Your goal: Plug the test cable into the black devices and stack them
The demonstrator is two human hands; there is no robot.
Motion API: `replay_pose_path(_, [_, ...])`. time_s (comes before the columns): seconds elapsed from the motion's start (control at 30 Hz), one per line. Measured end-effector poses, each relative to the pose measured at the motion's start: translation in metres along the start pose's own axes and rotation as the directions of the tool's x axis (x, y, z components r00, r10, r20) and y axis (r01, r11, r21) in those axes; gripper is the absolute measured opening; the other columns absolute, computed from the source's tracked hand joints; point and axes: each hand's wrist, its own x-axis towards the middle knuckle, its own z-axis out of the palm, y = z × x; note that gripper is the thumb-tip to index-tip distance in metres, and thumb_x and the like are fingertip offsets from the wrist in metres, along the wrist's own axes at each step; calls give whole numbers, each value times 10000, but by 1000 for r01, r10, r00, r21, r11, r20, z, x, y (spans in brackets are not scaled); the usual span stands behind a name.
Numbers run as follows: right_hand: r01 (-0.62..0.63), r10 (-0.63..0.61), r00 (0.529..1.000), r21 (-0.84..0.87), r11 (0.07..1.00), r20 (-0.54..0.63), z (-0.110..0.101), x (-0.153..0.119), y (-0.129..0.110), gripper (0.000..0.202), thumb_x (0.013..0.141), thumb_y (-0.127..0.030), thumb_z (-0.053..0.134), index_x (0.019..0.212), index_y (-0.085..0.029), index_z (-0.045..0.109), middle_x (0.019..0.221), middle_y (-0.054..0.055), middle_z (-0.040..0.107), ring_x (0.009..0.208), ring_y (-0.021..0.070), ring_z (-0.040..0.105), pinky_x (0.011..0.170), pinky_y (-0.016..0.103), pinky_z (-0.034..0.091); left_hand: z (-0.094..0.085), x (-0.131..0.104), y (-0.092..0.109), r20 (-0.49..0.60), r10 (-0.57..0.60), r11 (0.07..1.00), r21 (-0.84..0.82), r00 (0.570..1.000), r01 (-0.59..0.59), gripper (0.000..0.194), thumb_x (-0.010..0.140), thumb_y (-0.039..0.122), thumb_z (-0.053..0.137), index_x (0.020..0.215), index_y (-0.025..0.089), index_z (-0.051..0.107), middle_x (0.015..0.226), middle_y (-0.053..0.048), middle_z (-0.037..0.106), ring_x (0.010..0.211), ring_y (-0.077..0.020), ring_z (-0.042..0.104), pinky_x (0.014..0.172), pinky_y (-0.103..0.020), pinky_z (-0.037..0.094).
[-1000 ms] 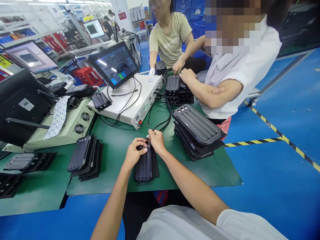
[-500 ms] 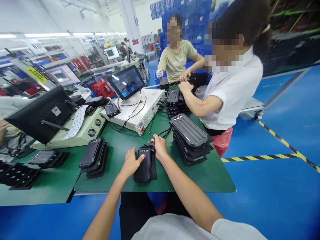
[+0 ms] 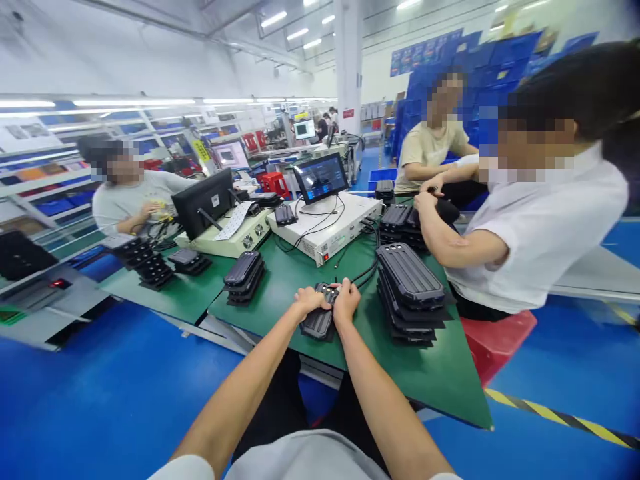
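Note:
On the green table before me lies a black ribbed power bank (image 3: 317,325), its far end partly hidden by my hands. My left hand (image 3: 311,300) is closed over its far left side, with the thumb across the top. At the far right corner is my right hand (image 3: 346,300), fingers pinched together on the end of a black cable (image 3: 369,270); the plug itself is hidden. Just right of this hand stands a tall stack of similar power banks (image 3: 411,283) with dark sheets between them. A smaller stack (image 3: 244,277) is on the left.
Behind my hands a white test unit (image 3: 327,230) carries a tilted screen (image 3: 320,179). Another monitor (image 3: 203,203) stands to its left. A co-worker in white (image 3: 540,227) sits close on the right, beside more stacked power banks (image 3: 400,223). Other people sit farther back and left.
My view has swung left, so the table's things appear farther right. My left hand has closed from a spread position, and my right hand has come in against the power bank's far end.

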Motion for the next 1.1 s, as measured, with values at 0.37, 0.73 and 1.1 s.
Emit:
replay_pose_path(0.37, [-31,30,999,-22,999,-22,-6,2,-2,389,920,-488,532,744,-167,666,760,64,750,677,166,615,629,235,465,3,-6,-9,25,164,982,-101,986,-161,764,613,299,863,1323,201,600,1283,-140,727,1207,-351,662,992,-390,497])
replay_pose_path(0.73, [-246,340,908,-344,906,244,-29,14,-29,333,775,-490,739,718,-196,595,521,-15,600,377,149,545,335,226,393,-198,18,-76,-161,185,794,-557,970,-244,784,633,249,877,1383,177,659,1218,-101,769,879,-255,742,771,-382,619])
replay_pose_path(1.1, [-44,366,925,-929,367,101,-34,-7,-83,488,724,-635,830,973,-226,733,557,64,600,730,402,715,834,623,533,-264,144,-127,-31,69,860,-505,997,-75,537,678,302,808,1185,157,707,999,-89,782,840,-284,746,762,-427,631])
